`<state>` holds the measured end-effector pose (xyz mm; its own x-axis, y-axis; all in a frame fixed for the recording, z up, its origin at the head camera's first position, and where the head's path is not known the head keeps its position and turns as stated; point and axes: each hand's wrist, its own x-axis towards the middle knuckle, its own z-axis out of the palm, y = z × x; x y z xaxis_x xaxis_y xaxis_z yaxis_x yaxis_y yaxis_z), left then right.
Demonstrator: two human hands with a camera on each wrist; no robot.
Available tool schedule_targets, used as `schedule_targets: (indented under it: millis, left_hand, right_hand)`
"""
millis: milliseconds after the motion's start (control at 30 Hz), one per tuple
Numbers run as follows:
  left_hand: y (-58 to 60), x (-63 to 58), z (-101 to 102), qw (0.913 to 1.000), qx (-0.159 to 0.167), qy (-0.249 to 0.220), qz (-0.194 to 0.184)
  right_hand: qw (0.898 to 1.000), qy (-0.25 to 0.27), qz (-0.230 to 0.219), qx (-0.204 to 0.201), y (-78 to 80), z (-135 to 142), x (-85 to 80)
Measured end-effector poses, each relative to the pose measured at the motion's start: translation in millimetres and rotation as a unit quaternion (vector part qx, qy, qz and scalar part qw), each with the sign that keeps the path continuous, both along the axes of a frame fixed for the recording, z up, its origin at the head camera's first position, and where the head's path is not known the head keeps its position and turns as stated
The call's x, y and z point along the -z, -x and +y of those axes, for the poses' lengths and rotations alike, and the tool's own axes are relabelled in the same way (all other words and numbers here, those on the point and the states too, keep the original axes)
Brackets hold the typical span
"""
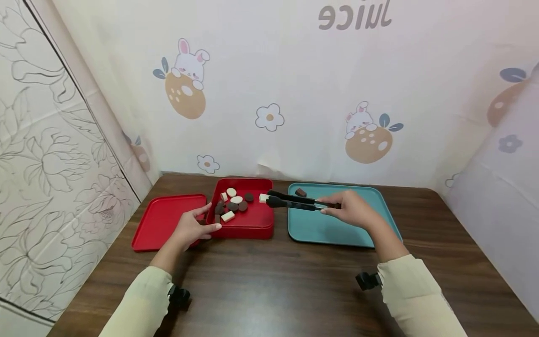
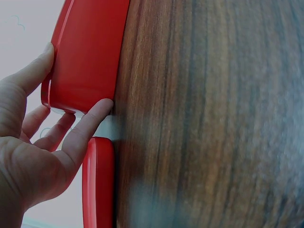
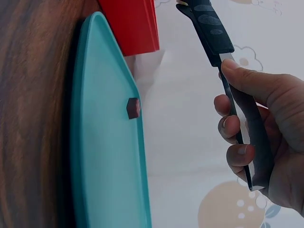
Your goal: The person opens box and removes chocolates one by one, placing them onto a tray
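My right hand [image 1: 353, 208] grips black-tipped tongs [image 1: 294, 200] around their metal arms, with the thumb on one side and fingers on the other. The tips pinch a white chocolate piece [image 1: 263, 198] over the right side of a red box [image 1: 241, 232]. Inside the box, on its left side, lie several dark and white chocolates [image 1: 233, 206], some round and some rectangular. My left hand [image 1: 191, 229] holds the box at its front left corner, thumb at the front rim and fingers along the left side [image 2: 78, 137].
A teal tray [image 1: 328, 229] stands right of the box, with one dark chocolate piece [image 1: 301, 192] near its back left corner. To the left lies a red lid or tray [image 1: 162, 222], partly behind the left hand. A printed cloth wall [image 1: 294, 150] rises behind the wooden table [image 1: 269, 290].
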<state>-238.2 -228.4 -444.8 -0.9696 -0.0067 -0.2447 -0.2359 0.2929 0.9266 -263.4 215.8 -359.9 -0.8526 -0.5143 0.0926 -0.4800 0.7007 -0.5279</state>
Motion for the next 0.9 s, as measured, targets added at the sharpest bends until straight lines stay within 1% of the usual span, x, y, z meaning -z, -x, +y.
schedule_targets:
  millis: [367, 500, 567, 733, 900]
  left_hand:
    - [-1.1, 0.0, -1.2, 1.0000, 0.001, 0.002, 0.009]
    - [-1.1, -0.4, -0.7, 1.0000, 0.002, 0.000, 0.010]
    - [-1.0, -0.3, -0.6, 1.0000, 0.002, -0.001, 0.008]
    - [-0.4, -0.1, -1.3, 0.9999, 0.005, 0.004, 0.009]
    - [-0.6, -0.7, -1.3, 0.9999, 0.008, 0.004, 0.010]
  right_hand:
    - [0.999, 0.016, 0.000, 0.042, -9.7, 23.4, 8.1]
    - [0.998, 0.011, -0.003, 0.055, -11.8, 34.1, 12.4]
    - [0.998, 0.002, 0.000, 0.064, -12.9, 38.6, 14.4]
    - [0.995, -0.042, 0.012, 0.093, -16.0, 48.1, 20.1]
    - [0.991, -0.076, 0.021, 0.111, -17.2, 54.6, 27.5]
